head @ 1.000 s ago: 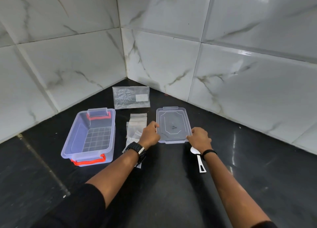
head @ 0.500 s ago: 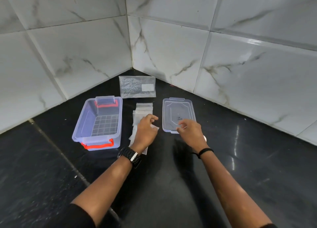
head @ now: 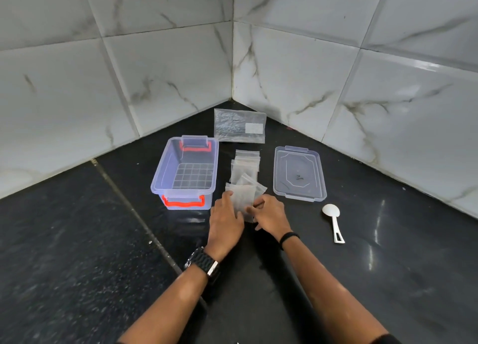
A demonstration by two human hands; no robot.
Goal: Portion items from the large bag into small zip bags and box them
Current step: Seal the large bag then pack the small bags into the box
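Both hands are working at the pile of small zip bags (head: 244, 186) just ahead of them, the left hand (head: 225, 221) lying flat on it while the right hand (head: 269, 214) is pinching one bag's near edge, probably separating it for filling from the large bag (head: 240, 125) farther back.

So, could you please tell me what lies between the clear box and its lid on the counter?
In the head view, the pile of small zip bags lies between the clear box and the lid, with both hands on its near end.
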